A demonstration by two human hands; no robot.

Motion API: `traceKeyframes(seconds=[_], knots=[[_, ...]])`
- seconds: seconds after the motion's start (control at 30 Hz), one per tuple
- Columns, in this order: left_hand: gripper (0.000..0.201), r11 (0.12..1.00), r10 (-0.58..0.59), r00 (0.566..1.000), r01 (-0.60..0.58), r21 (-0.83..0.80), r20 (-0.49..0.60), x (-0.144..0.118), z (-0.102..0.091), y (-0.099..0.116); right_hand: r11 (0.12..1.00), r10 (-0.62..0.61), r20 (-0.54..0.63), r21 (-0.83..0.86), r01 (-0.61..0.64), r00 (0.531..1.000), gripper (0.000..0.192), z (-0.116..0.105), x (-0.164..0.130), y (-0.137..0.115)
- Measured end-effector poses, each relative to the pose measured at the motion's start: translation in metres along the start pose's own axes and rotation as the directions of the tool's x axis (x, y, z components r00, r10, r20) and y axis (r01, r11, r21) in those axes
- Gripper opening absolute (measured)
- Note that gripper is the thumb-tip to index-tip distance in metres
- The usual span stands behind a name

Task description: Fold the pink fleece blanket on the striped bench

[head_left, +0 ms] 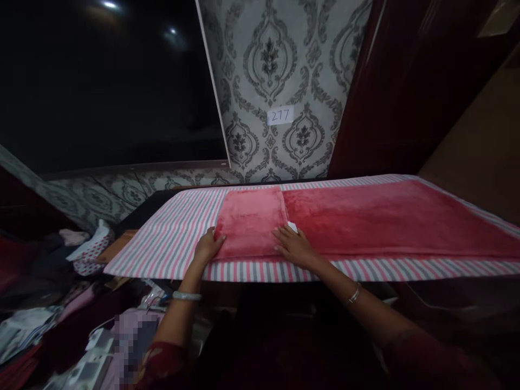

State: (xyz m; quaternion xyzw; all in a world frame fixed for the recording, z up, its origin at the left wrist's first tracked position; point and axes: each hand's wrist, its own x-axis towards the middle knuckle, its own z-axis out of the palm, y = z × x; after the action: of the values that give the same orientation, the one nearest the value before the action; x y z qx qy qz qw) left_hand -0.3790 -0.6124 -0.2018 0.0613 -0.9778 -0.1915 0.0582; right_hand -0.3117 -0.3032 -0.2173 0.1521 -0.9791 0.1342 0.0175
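And here we are at the tabletop (140, 215), both hands down on the plush red blanket (390, 219)! It lies stretched across the pink, grey and white striped cloth (166, 233), running well off to the right, while at its left end a paler folded panel (247, 219) sits on top, squared up neatly.

Look at the left hand (206, 246): it's right at the panel's left edge, thumb out over the plush, fingers bent along the side. Is it pinching the fabric? From here, I cannot tell. Over to the right hand (296, 248), and that one's spread wide, palm down, fingers lying flat across the panel near its right edge. A little white piece (292, 226) peeks out just beside those fingers; too small to say what it is.

A pale bangle (187, 296) circles the left wrist, a silvery bracelet (355, 293) the right forearm. Behind it all, the big dark television (109, 86) on the left, patterned wallpaper (270, 59) in the middle, and there's a paper label (280, 115) reading 277. Down low on the left, heaped clothes (28, 325)!
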Motion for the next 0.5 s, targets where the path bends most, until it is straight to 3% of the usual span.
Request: traceKeyframes(seconds=[0.1, 0.27, 0.37, 0.5], knots=[[0.07, 0.991, 0.042, 0.998, -0.035, 0.127, -0.05, 0.014, -0.007, 0.016, 0.999, 0.035, -0.124, 0.0, -0.035, 0.992, 0.061, -0.017, 0.027, -0.007], [0.065, 0.949, 0.214, 0.977, -0.211, 0.236, 0.014, 0.056, -0.008, 0.083, 0.985, 0.169, -0.163, 0.052, -0.163, 0.972, 0.066, -0.033, 0.099, -0.01], [0.064, 0.939, 0.216, 0.976, -0.217, 0.267, 0.036, 0.081, 0.009, 0.109, 0.973, 0.223, -0.117, 0.082, -0.214, 0.968, 0.064, -0.027, 0.125, 0.001], [0.066, 0.926, 0.188, 0.98, -0.197, 0.322, 0.059, 0.099, 0.042, 0.104, 0.977, 0.207, -0.079, 0.06, -0.203, 0.975, 0.06, -0.001, 0.127, 0.018]])
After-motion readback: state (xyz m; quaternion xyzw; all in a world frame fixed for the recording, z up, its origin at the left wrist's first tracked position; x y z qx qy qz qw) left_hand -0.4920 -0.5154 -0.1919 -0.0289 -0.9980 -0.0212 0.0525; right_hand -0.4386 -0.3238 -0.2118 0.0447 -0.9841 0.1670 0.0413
